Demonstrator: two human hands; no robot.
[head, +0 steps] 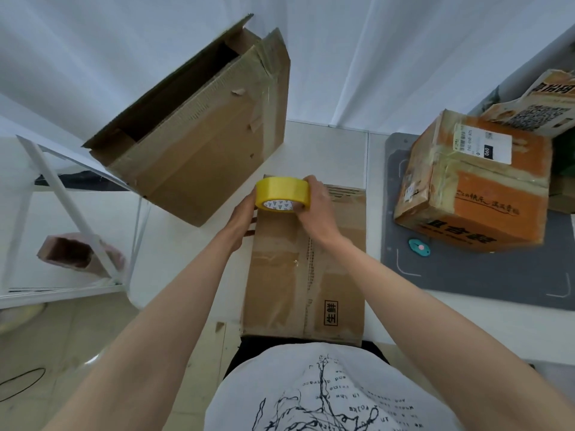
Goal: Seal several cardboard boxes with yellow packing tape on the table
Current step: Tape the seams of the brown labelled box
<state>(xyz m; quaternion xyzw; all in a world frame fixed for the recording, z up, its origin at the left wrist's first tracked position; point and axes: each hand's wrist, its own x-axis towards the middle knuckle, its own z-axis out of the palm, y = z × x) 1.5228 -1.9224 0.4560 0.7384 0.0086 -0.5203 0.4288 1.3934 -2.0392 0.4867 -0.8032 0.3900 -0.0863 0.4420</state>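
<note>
White surface (326,144) carries the flat brown cardboard box (303,269) before me. My right hand (314,209) grasps the yellow packing tape roll (281,191) at its far end; my left hand (241,219), fingers seemingly straight, steadies the roll. I'd find the tape's free end, then press it along the centre seam.

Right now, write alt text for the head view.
Both hands hold a yellow roll of packing tape over the far end of a closed brown cardboard box on a white table. An open brown carton stands left; an orange printed box sits right.
</note>
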